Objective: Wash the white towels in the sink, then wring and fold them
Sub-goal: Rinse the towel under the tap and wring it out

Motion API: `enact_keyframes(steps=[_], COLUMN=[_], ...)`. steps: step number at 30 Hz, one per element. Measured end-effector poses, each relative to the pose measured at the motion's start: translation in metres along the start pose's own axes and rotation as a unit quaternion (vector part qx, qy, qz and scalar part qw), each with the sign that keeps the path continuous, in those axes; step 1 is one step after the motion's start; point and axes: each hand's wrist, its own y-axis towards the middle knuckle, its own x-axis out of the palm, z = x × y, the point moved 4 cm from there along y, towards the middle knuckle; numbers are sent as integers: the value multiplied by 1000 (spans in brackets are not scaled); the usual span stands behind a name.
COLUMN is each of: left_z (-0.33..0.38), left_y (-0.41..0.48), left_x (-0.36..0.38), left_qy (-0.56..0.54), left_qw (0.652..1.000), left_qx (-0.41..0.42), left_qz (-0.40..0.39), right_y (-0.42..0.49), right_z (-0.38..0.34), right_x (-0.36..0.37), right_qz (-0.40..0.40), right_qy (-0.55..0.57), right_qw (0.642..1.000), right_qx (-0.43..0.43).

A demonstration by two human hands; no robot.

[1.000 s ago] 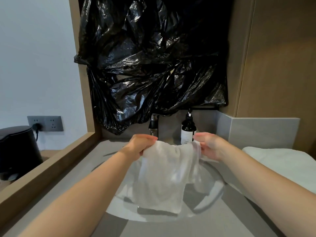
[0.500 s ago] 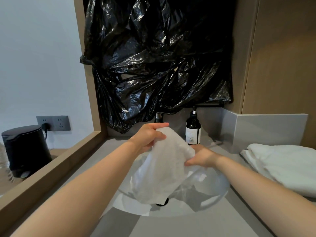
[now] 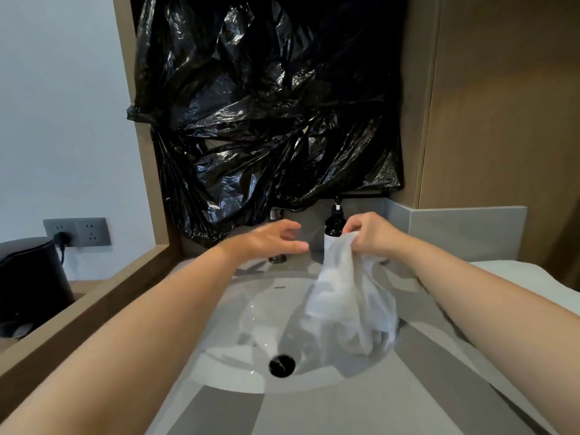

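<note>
Release of the towel by the left hand (image 3: 266, 240) is the change. Half a second ago both hands had it bunched above the basin. Now the left hand's fingers (image 3: 292, 228) are spread and bare, reaching toward the faucet (image 3: 275, 214) at the back of the sink (image 3: 226, 312). The right hand (image 3: 376, 235) alone carries the white towel (image 3: 348, 302), its fingers clamped on the gathered top edge. The cloth hangs down the right side of the bowl, with its lower end resting near the drain (image 3: 281, 365).

I judge this as the start of the washing step, with the free hand probably going for the tap. No stream of water shows, though the basin looks wet.

A dark soap pump bottle (image 3: 334, 222) stands just behind the held towel, close to the right hand. It could be knocked if that hand swings left. Black plastic sheeting (image 3: 266, 105) hangs low over the faucet and hides part of it. On the counter (image 3: 345, 409) at the far right lies a stack of folded white towels (image 3: 533, 277), well apart from the bowl. A wall socket (image 3: 77, 232) and a black bin (image 3: 28, 277) sit off to the left, beyond the wooden ledge.
</note>
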Motion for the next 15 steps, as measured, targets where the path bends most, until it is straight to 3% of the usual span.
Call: enact_keyframes(steps=[2,4,6,11,13,15], left_z=[4,16,27,42,56,75], left_y=[3,5,5,17,26,39], left_x=[36,60,67,41,29,26], left_qy=[-3,-79,-128,-100,-173,-289], left_qw=[999,995,991,978,961,938], left_qx=[1,29,38,30,59,76], left_qz=[-49,-62,-15,181,206,178], right_y=[4,7,8,0,-8,-16], right_z=[-7,-14,-23,-25,-16,-2], right_x=[-23,-42,-56,-96,-119,-143], right_qz=[33,38,39,25,35,67], right_qy=[-12,-23,-25,-51,-37,2], right_qw=[999,999,999,998,997,995], right_qx=[6,11,5,34,51,71])
